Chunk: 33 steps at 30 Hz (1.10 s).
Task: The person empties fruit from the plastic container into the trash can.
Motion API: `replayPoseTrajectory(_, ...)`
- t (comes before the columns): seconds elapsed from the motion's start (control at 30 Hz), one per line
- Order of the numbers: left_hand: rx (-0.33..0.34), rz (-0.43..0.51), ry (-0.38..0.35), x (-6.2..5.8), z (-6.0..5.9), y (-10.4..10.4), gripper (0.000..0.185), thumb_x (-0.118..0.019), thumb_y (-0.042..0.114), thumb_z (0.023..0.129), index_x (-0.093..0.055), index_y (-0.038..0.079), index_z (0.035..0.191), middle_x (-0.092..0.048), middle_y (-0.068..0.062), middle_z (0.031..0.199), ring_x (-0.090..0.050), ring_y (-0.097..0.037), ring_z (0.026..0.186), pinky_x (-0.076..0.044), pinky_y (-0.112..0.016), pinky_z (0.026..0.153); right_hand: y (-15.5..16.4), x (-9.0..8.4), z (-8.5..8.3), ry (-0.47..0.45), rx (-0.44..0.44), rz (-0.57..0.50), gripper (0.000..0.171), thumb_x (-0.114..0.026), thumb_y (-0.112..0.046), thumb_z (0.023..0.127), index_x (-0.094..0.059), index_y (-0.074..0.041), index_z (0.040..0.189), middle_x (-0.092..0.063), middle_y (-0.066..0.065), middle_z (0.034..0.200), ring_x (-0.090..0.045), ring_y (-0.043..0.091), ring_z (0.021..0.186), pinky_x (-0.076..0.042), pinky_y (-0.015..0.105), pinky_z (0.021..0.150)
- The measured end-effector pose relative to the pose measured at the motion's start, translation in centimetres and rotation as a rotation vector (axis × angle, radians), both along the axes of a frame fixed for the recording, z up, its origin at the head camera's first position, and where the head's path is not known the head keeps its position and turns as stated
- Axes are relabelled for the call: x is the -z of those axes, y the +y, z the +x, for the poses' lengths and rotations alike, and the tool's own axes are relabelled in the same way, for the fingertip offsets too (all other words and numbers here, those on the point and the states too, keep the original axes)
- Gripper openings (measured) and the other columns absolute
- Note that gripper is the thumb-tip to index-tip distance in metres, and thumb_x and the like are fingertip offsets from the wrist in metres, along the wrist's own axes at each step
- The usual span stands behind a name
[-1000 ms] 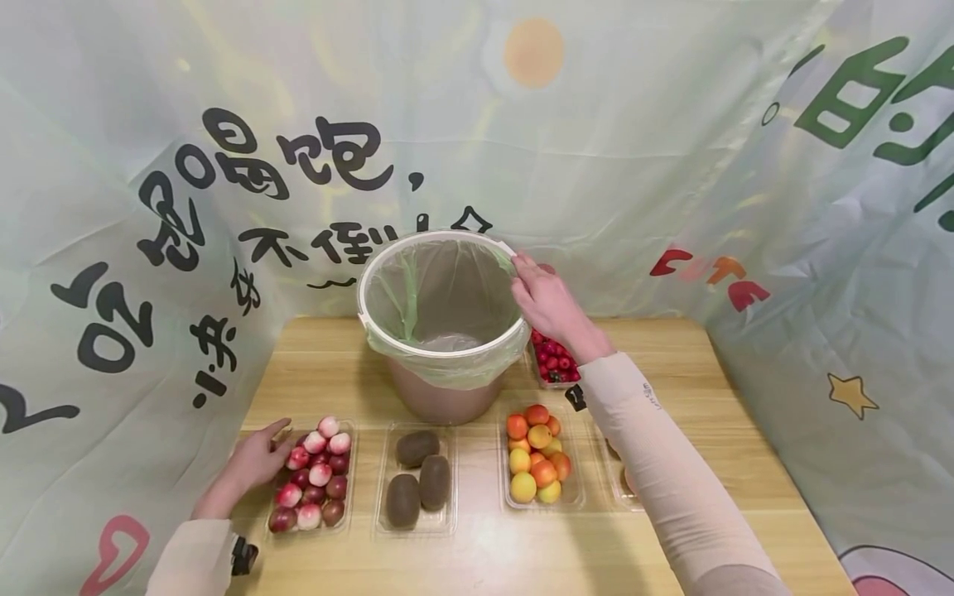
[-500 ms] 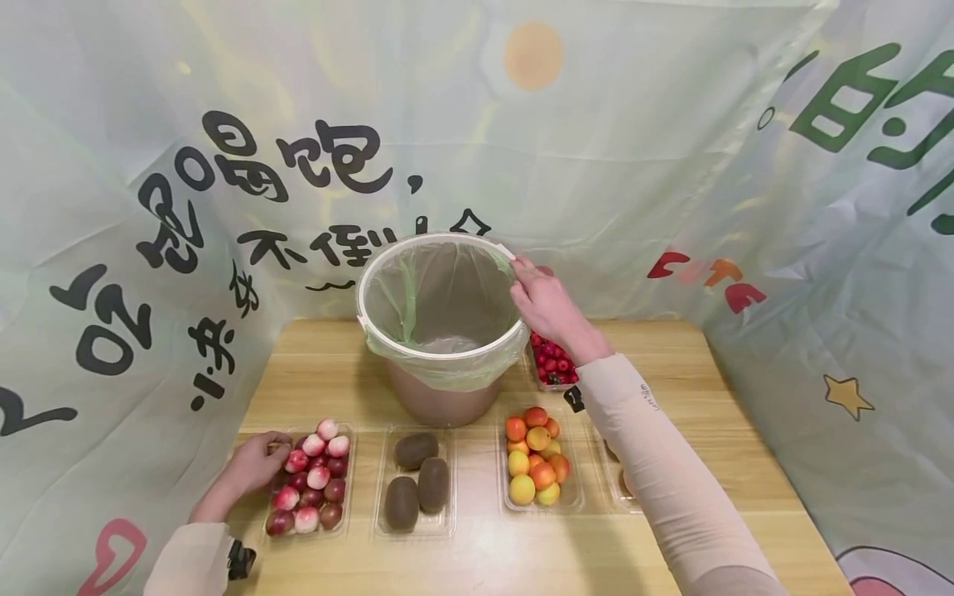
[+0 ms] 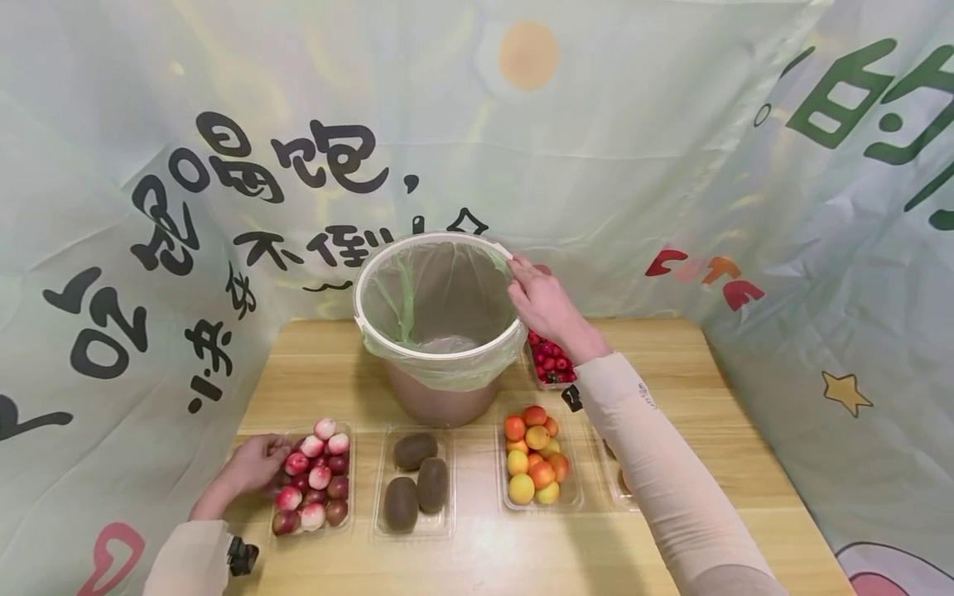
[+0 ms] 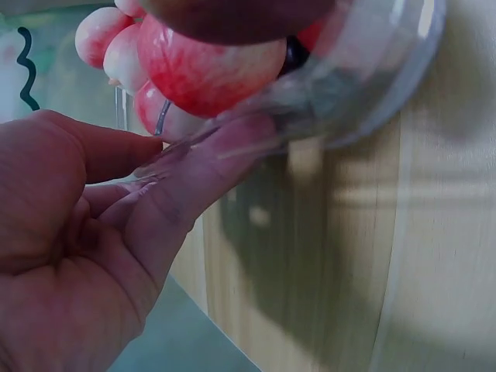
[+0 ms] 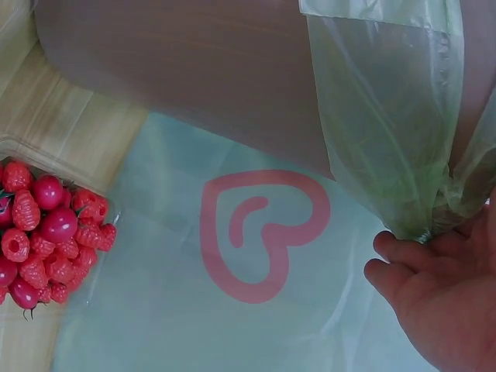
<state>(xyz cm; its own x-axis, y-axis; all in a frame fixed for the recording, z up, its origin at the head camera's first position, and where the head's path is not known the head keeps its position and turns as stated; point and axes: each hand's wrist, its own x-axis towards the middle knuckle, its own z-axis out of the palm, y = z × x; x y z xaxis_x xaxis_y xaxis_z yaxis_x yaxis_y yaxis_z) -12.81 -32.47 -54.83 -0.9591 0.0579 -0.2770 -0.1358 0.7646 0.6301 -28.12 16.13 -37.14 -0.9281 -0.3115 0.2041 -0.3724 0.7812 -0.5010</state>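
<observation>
Pale green liner (image 3: 402, 302), brown bin (image 3: 440, 401), red-and-white peaches (image 3: 313, 476), red raspberries (image 5: 43, 232).

Soft, even daylight is seen throughout; backdrop edges are bent by wide-angle distortion, and both wrist views are blurred close up.

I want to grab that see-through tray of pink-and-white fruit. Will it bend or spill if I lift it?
The thin clear plastic tray probably flexes. Its round pink-and-white fruits, heaped high, may roll out if tipped. The left hand pinches only its edge.
</observation>
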Motion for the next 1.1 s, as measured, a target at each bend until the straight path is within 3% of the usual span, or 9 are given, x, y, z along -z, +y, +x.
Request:
replayPoseTrajectory(0.2,-0.038,0.122,-0.037,-0.5,0.2,0.2,0.024,-0.048,0.004,0.107,-0.063,-0.014,0.112,-0.068,-0.012,0.09,-0.067,-0.019,0.077,-0.058,-0.032,0.062,0.0,0.0,0.0,0.002,-0.004,-0.001,0.059,-0.037,-0.023,0.106,-0.039,-0.004,0.162,-0.033,0.02,0.17,-0.033,0.039,0.158,-0.029,0.052,0.13)
replayPoseTrajectory(0.37,-0.081,0.194,-0.023,-1.8,-0.3,0.6,0.028,-0.047,0.004,0.108,-0.061,-0.018,0.118,-0.07,-0.015,0.09,-0.068,-0.019,0.072,-0.06,-0.033,0.057,0.1,-0.1,0.1,-0.002,-0.005,0.01,0.06,-0.035,-0.024,0.105,-0.038,-0.003,0.162,-0.032,0.02,0.171,-0.033,0.042,0.157,-0.029,0.053,0.13)
replayPoseTrajectory(0.6,-0.125,0.234,-0.037,-4.3,-1.2,0.6,0.031,-0.043,0.006,0.109,-0.055,-0.019,0.124,-0.069,-0.018,0.093,-0.07,-0.02,0.071,-0.064,-0.038,0.06,0.2,-0.2,0.1,-0.004,-0.008,0.008,0.06,-0.035,-0.024,0.106,-0.038,-0.004,0.162,-0.031,0.019,0.171,-0.033,0.042,0.157,-0.029,0.052,0.13)
replayPoseTrajectory(0.87,-0.129,0.29,-0.057,-7.4,-2.3,0.4,0.038,-0.04,0.011,0.112,-0.05,-0.02,0.132,-0.072,-0.024,0.104,-0.077,-0.018,0.077,-0.066,-0.037,0.067,0.2,0.0,0.0,-0.011,-0.008,0.011,0.061,-0.034,-0.026,0.106,-0.037,-0.003,0.162,-0.032,0.02,0.171,-0.032,0.041,0.158,-0.028,0.052,0.131)
replayPoseTrajectory(1.1,-0.118,0.243,-0.046,-10.8,-3.3,-0.1,0.043,-0.037,0.017,0.114,-0.049,-0.02,0.134,-0.066,-0.029,0.113,-0.077,-0.019,0.084,-0.067,-0.036,0.07,0.2,-0.1,0.1,-0.006,-0.005,0.008,0.061,-0.035,-0.025,0.106,-0.036,-0.004,0.163,-0.032,0.019,0.171,-0.033,0.04,0.158,-0.029,0.051,0.13)
